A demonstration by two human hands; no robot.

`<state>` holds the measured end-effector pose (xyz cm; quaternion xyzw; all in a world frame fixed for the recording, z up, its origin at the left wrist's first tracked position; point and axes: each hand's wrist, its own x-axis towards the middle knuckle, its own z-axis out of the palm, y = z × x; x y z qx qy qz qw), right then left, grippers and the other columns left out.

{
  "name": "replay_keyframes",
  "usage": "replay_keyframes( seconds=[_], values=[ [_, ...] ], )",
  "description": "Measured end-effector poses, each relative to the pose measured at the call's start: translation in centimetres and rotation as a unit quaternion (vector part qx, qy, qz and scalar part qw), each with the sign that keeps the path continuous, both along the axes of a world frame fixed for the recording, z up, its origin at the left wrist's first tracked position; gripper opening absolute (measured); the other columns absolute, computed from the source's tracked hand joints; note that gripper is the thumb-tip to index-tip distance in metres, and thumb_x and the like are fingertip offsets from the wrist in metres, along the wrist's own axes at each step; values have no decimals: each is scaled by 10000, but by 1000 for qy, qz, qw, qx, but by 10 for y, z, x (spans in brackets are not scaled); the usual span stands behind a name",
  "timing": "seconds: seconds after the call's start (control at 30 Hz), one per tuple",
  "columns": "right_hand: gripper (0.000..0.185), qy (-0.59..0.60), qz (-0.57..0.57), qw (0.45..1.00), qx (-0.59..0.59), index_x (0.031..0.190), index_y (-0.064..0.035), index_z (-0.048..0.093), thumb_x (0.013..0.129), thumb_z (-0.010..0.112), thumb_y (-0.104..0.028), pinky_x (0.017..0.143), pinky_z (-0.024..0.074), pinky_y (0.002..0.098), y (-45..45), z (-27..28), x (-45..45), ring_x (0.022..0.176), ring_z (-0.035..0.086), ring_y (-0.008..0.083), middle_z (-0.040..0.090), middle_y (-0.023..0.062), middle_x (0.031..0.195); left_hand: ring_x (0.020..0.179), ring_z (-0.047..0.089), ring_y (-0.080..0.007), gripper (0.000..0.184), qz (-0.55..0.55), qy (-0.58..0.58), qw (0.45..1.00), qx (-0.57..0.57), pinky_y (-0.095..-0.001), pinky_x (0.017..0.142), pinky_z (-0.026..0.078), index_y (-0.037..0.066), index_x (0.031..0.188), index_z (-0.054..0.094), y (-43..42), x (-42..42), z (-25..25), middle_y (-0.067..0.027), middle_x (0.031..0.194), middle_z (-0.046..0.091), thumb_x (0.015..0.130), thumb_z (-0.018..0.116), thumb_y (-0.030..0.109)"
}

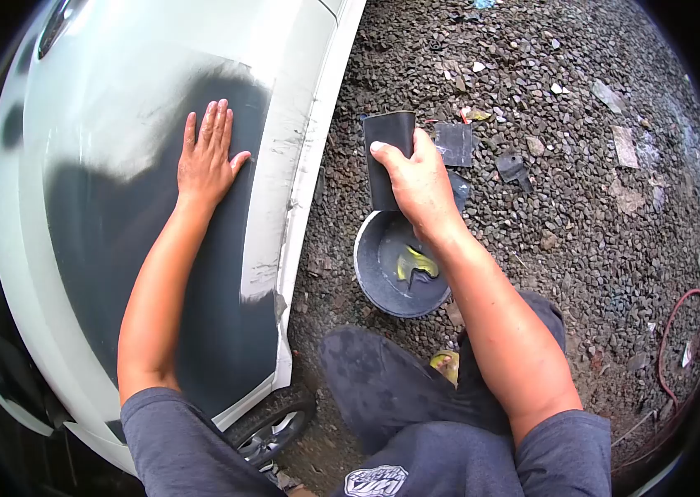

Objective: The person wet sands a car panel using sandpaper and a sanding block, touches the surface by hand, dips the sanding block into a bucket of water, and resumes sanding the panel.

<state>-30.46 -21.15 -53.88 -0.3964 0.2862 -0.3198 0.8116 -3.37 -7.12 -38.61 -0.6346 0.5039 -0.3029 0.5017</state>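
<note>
My left hand (207, 157) lies flat on the car's door panel, its fingers together and stretched out and its thumb apart. Under it is a dark grey patch (159, 290) with blurred upper edges, surrounded by white paint (143, 50). In my right hand (418, 178) is a folded sheet of black sandpaper (384, 137), thumb on the near face; the fingers behind it are mostly hidden. Just below that hand, a round bucket (383, 286) stands on the gravel. It contains greyish water and a yellow-green piece (418, 263) whose kind I cannot make out.
Gravel (582, 232) covers the ground to the right, with dark square scraps (454, 144) and bits of litter on it. A red hose or cable (666, 348) loops at the far right. A car wheel (271, 431) and a side mirror (10, 377) are at lower left.
</note>
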Motion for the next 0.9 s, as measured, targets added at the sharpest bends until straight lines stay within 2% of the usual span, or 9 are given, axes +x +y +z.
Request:
replay_keyframes(
  seconds=[0.1, 0.23, 0.37, 0.53, 0.63, 0.67, 0.9],
  values=[
    [279, 4, 14, 999, 28, 1078, 0, 594, 937, 693, -219, 708, 545, 358, -1, 8, -5, 772, 661, 191, 691, 107, 894, 1618, 118, -210, 884, -8, -7, 1000, -9, -502, 1319, 62, 49, 1631, 295, -11, 1, 3, -76, 1739, 197, 1009, 400, 668],
    [297, 10, 8, 999, -29, 1031, 21, 580, 923, 701, -229, 702, 528, 383, 4, -1, 1, 736, 633, 216, 669, 130, 837, 1616, 128, -205, 872, -1, -34, 999, -11, -498, 1319, 72, 49, 1631, 296, -48, 11, 4, -73, 1736, 210, 1015, 405, 657],
    [330, 24, 14, 999, -38, 1010, 29, 575, 911, 707, -258, 706, 524, 402, 5, -10, 3, 729, 629, 229, 664, 140, 827, 1613, 141, -205, 870, -4, -49, 999, -12, -479, 1320, 88, 45, 1629, 299, -56, 10, 3, -76, 1734, 217, 1017, 403, 655],
    [319, 23, 7, 998, -66, 1042, 9, 594, 911, 705, -261, 691, 543, 388, 5, -18, 8, 725, 666, 231, 691, 145, 831, 1620, 109, -241, 914, -22, 8, 1000, 5, -436, 1326, 86, 4, 1623, 286, -11, 6, 9, -115, 1737, 189, 1000, 415, 660],
    [320, 31, 17, 998, -42, 1065, 2, 598, 918, 704, -260, 683, 554, 391, -2, -20, 10, 750, 686, 229, 696, 132, 857, 1620, 106, -242, 919, -20, 40, 999, 2, -437, 1326, 83, 5, 1625, 281, 19, -4, 13, -113, 1739, 183, 995, 422, 659],
    [324, 35, 6, 997, -74, 1079, 0, 600, 919, 703, -263, 675, 556, 389, -4, -28, 15, 755, 688, 224, 696, 126, 868, 1620, 104, -244, 920, -15, 43, 999, 4, -436, 1327, 79, 4, 1624, 284, 28, -7, 14, -113, 1739, 183, 991, 429, 656],
    [334, 72, 38, 995, -50, 1076, -6, 603, 922, 706, -283, 685, 554, 382, -14, -48, 30, 752, 676, 214, 695, 120, 879, 1619, 104, -248, 944, 24, 12, 999, 47, -443, 1330, 58, 23, 1633, 272, 90, -34, 16, -103, 1739, 181, 976, 411, 688]
  ],
)
